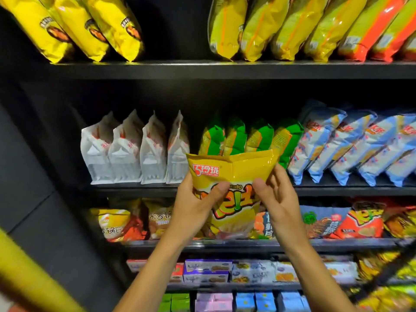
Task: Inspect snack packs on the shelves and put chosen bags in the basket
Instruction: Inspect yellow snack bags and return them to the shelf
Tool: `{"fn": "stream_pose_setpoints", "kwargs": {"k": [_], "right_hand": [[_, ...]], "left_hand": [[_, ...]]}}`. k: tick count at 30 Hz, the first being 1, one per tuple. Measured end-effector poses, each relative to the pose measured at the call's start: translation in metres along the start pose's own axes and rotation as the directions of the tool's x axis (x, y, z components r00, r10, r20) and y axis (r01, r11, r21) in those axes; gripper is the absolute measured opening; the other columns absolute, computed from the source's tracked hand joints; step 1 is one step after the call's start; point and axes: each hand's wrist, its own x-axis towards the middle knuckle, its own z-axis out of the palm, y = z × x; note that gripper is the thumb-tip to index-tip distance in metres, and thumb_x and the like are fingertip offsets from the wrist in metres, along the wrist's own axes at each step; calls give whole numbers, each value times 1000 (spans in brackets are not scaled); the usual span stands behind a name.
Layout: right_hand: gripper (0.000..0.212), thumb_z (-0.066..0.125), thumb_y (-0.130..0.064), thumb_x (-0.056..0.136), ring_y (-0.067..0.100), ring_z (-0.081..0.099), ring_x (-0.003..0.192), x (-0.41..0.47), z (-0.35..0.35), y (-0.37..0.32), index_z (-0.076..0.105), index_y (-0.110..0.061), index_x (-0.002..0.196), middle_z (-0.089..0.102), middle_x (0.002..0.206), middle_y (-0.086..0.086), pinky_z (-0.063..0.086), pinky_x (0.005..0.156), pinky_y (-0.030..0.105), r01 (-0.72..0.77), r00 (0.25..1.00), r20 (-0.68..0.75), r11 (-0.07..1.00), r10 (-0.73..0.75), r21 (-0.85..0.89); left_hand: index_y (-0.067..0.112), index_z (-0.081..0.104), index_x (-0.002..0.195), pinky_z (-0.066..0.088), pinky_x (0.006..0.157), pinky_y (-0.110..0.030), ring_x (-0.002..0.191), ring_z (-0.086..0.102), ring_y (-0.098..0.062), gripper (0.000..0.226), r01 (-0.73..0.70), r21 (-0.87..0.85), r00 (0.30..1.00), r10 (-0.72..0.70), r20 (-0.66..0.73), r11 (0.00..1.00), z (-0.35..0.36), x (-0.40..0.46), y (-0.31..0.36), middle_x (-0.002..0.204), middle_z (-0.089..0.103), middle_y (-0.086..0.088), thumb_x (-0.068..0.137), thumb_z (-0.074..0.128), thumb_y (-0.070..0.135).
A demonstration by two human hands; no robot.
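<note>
left hand point(193, 206) grips yellow snack bag point(234, 176) by its left side | right hand point(278, 197) grips its right side | bag upright between hands, before shelf point(225, 69) | white bags point(135, 152) up-left

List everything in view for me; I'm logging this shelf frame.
Yellow snack bag: one, yellow, held up before the shelves.
Yellow bags: three, top shelf left.
Yellow-green bags: about four, top shelf right; orange-striped ones beside them.
White bags: four, second shelf left.
Green bags: four, second shelf middle.
Blue bags: about five, second shelf right.
Mixed bags: third shelf.
Boxes: lower shelves.
Left hand, right hand: gripping the yellow snack bag.
</note>
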Motion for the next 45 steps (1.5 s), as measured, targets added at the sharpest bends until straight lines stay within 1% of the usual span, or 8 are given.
{"fn": "stream_pose_setpoints", "kwargs": {"k": [8, 12, 18, 22, 29, 35, 40, 45], "right_hand": [[42, 83, -22, 70, 10, 75, 94, -2, -8, -4, 70, -23, 110, 79, 100, -9, 58, 77, 21, 40, 998, -46, 997, -43, -60], [30, 84, -21, 67, 9, 76, 86, -10, -9, 1, 73, -20, 94, 79, 89, -9, 58, 73, 18, 62, 992, -109, 997, -67, -49], [35, 84, -17, 69, 14, 77, 92, -14, -6, 8, 73, -19, 102, 80, 98, -2, 59, 74, 22, -52, 998, -43, 998, 54, 33], [32, 88, -10, 71, 16, 76, 98, -9, -15, 3, 80, -21, 100, 78, 107, 0, 60, 76, 25, -180, 966, 200, 982, 166, 54], [20, 82, -9, 75, 25, 73, 105, -8, -14, 9, 83, -8, 94, 75, 109, 4, 59, 85, 37, -102, 990, 104, 994, 96, 50], [13, 86, -7, 75, 29, 72, 104, -6, -11, 8, 84, -14, 85, 74, 103, 8, 58, 91, 41, -43, 989, 144, 998, 34, 55], [10, 81, -7, 73, 23, 73, 98, -4, -9, 7, 83, -11, 83, 75, 99, 7, 55, 85, 27, -30, 983, 180, 1000, 29, -1], [22, 74, -21, 82, 15, 74, 102, -7, -12, -1, 81, -12, 100, 79, 104, 1, 57, 84, 24, -76, 976, 199, 996, 86, -56]], "left_hand": [[21, 64, 119, 56, 78, -16, 99, 74, -6, 76, 48, 9, 997, -48, 66, 999, -2, -17, -16, 106, 78, 12, 63, 83, 68], [18, 51, 141, 55, 94, -28, 124, 65, -19, 94, 23, -60, 985, -12, 174, 998, -3, -19, -11, 136, 67, 0, 68, 81, 69], [17, 72, 104, 58, 85, -33, 105, 72, -26, 22, -114, -51, 991, 118, 67, 992, -3, -8, 4, 112, 73, -9, 86, 75, 29], [19, 74, 100, 60, 79, -35, 98, 73, -26, 17, -94, -48, 994, 96, 54, 994, -6, -14, -1, 106, 75, -9, 85, 76, 28], [15, 73, 102, 57, 94, -40, 111, 69, -34, 16, -102, -145, 988, 118, 104, 984, -4, -15, 0, 112, 73, -14, 86, 73, 19], [13, 77, 94, 55, 93, -46, 110, 69, -37, 11, 50, -191, 998, -41, 49, 980, -6, -18, 4, 110, 74, -18, 87, 77, 22], [11, 78, 89, 62, 81, -36, 94, 75, -33, 14, 189, -293, 978, -207, -33, 937, 4, -21, 9, 102, 76, -22, 81, 76, 22], [-11, 65, 101, 61, 68, -30, 82, 75, -31, 43, 261, -371, 938, -325, -123, 891, 11, -24, 11, 93, 72, -28, 81, 76, 25]]}}
